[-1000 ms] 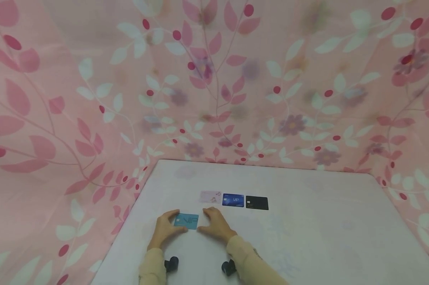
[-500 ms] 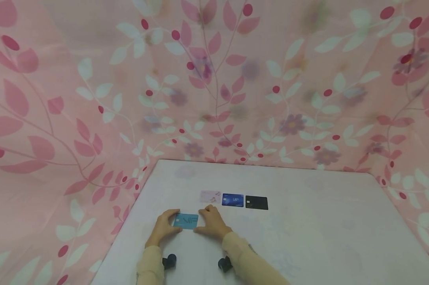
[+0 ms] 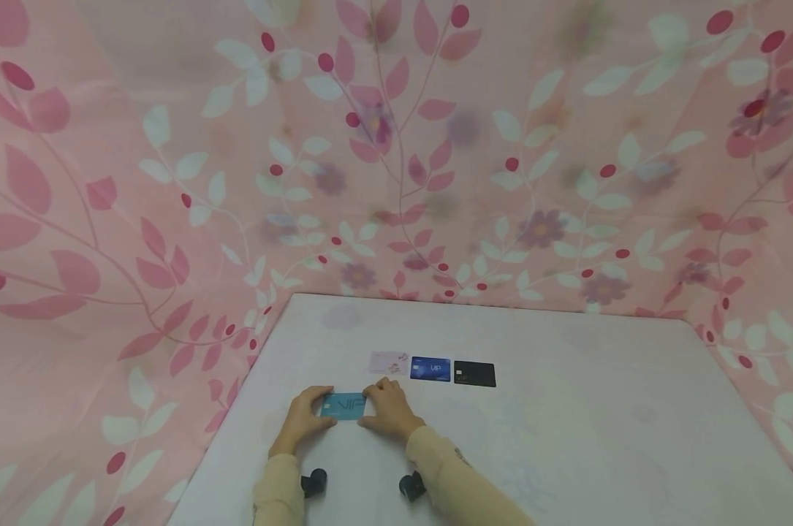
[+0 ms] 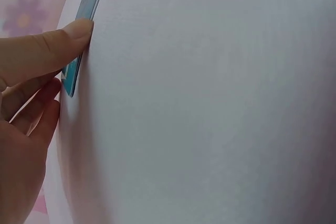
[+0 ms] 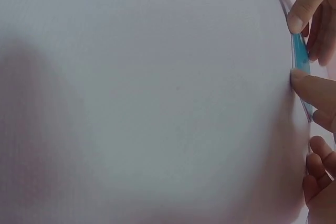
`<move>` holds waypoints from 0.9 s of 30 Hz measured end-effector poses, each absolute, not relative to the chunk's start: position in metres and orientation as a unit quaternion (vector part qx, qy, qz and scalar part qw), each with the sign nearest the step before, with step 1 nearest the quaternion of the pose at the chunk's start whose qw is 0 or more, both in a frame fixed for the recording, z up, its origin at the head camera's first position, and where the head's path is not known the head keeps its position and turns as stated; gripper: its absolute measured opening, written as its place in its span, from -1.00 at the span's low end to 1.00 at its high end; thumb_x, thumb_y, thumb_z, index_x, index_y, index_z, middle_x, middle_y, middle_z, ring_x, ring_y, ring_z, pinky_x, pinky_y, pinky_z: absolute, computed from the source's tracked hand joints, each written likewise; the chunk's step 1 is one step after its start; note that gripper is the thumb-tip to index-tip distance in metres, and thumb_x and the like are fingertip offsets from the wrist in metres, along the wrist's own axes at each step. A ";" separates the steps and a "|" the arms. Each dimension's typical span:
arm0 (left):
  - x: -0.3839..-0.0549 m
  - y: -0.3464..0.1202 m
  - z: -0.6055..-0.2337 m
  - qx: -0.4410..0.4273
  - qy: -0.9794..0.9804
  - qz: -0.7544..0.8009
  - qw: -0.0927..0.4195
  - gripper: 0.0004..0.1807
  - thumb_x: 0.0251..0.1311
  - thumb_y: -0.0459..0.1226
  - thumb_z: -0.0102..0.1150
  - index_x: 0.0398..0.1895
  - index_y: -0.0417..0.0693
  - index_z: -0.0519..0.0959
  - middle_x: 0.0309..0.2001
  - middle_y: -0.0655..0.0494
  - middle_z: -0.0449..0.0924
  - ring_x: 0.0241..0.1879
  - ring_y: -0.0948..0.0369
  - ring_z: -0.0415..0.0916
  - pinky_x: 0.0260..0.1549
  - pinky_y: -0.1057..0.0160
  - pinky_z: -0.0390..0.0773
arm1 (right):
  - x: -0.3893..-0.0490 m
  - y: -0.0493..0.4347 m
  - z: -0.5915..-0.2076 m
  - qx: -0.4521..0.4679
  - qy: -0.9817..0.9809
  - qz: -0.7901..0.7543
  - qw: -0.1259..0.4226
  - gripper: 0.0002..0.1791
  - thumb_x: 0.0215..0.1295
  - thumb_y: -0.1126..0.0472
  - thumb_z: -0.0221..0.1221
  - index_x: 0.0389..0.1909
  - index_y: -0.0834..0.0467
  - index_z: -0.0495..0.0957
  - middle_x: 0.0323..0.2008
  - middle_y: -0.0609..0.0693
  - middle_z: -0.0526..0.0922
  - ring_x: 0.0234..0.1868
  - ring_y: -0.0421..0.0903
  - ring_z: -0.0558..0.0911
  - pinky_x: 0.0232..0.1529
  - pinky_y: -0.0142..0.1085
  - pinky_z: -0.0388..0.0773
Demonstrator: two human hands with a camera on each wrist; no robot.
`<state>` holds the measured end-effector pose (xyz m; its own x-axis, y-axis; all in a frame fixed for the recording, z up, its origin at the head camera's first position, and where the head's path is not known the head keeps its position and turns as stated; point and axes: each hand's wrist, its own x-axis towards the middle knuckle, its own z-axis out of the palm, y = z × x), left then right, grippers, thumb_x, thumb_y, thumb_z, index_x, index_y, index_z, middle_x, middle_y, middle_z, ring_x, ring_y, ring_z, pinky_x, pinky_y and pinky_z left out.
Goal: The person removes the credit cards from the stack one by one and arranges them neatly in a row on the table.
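A teal card (image 3: 342,407) lettered VIP is held between both hands, close to the white tabletop. My left hand (image 3: 302,418) grips its left end, thumb along the near edge and fingers at the far edge. At its right end my right hand (image 3: 392,410) pinches the same two edges. In the left wrist view the thumb (image 4: 79,30) presses on the narrow side of the card, which looks tipped. Both hands appear on the teal card (image 5: 300,51) in the right wrist view. Whether its underside touches the table is hidden.
Beyond the hands, a pale pink floral card (image 3: 388,363), a blue VIP card (image 3: 430,369) and a black card (image 3: 474,373) lie in a row. The white table (image 3: 600,424) ends at a pink floral curtain (image 3: 396,146) behind and at the sides.
My right hand has moved left and closed onto the card's right end. The teal card has shifted slightly away from me, and its lettering reads more clearly.
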<state>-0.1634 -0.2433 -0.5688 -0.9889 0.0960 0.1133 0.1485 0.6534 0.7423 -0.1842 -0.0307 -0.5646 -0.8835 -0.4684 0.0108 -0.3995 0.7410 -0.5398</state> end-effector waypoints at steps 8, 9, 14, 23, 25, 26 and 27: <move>-0.164 -0.244 -0.569 -0.086 -0.909 -0.405 0.049 -0.34 -0.42 -0.50 0.50 -0.04 -0.37 0.55 -0.03 -0.27 0.55 0.07 -0.22 0.41 0.15 -0.17 0.32 | -0.184 -0.041 -0.564 -0.219 0.933 -0.273 0.083 -0.40 -0.02 -0.09 0.37 0.04 0.10 0.52 -0.11 -0.01 0.43 -0.11 -0.07 0.35 -0.07 -0.20 0.32; -0.164 -0.243 -0.569 -0.086 -0.910 -0.403 0.050 -0.34 -0.42 -0.50 0.50 -0.04 -0.37 0.55 -0.03 -0.27 0.55 0.07 -0.22 0.42 0.15 -0.17 0.33 | -0.184 -0.042 -0.565 -0.216 0.933 -0.275 0.085 -0.39 -0.02 -0.09 0.37 0.05 0.10 0.51 -0.12 -0.01 0.43 -0.11 -0.07 0.35 -0.08 -0.20 0.31; -0.164 -0.242 -0.570 -0.084 -0.914 -0.395 0.051 -0.34 -0.41 -0.48 0.49 -0.04 -0.36 0.54 -0.03 -0.26 0.55 0.07 -0.22 0.42 0.14 -0.16 0.35 | -0.184 -0.043 -0.565 -0.206 0.933 -0.282 0.088 -0.37 -0.04 -0.09 0.38 0.03 0.13 0.48 -0.13 -0.02 0.43 -0.11 -0.07 0.36 -0.09 -0.20 0.31; -0.162 -0.241 -0.567 -0.084 -0.912 -0.398 0.050 -0.34 -0.40 -0.49 0.49 -0.03 -0.38 0.54 -0.02 -0.27 0.55 0.07 -0.22 0.42 0.14 -0.15 0.35 | -0.183 -0.045 -0.566 -0.194 0.928 -0.310 0.074 -0.39 -0.11 -0.05 0.44 -0.08 0.17 0.47 -0.19 -0.02 0.43 -0.16 -0.07 0.35 -0.13 -0.21 0.31; -0.162 -0.241 -0.568 -0.083 -0.911 -0.400 0.049 -0.34 -0.40 -0.50 0.48 -0.03 -0.38 0.54 -0.02 -0.28 0.54 0.07 -0.22 0.42 0.14 -0.15 0.35 | -0.182 -0.046 -0.567 -0.193 0.924 -0.324 0.064 -0.40 -0.12 -0.01 0.45 -0.10 0.19 0.47 -0.21 -0.02 0.43 -0.16 -0.07 0.37 -0.12 -0.20 0.32; -0.162 -0.241 -0.568 -0.085 -0.912 -0.399 0.050 -0.34 -0.40 -0.50 0.48 -0.03 -0.38 0.53 -0.02 -0.28 0.54 0.07 -0.23 0.42 0.14 -0.16 0.35 | -0.182 -0.047 -0.568 -0.193 0.921 -0.332 0.059 -0.41 -0.12 0.01 0.46 -0.11 0.20 0.47 -0.21 -0.02 0.44 -0.16 -0.06 0.39 -0.11 -0.19 0.33; -0.162 -0.241 -0.568 -0.084 -0.912 -0.397 0.049 -0.34 -0.41 -0.49 0.49 -0.03 -0.38 0.53 -0.02 -0.28 0.53 0.07 -0.23 0.41 0.14 -0.16 0.35 | -0.181 -0.047 -0.569 -0.192 0.919 -0.341 0.057 -0.41 -0.12 0.03 0.46 -0.11 0.21 0.46 -0.22 -0.02 0.44 -0.16 -0.07 0.41 -0.11 -0.20 0.33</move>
<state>-0.1625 -0.2415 -0.5683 -0.9809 0.1144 0.1571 0.1930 0.6701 0.7167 -0.1815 -0.0471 -0.5689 -0.9201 -0.3909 0.0259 -0.3133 0.6945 -0.6477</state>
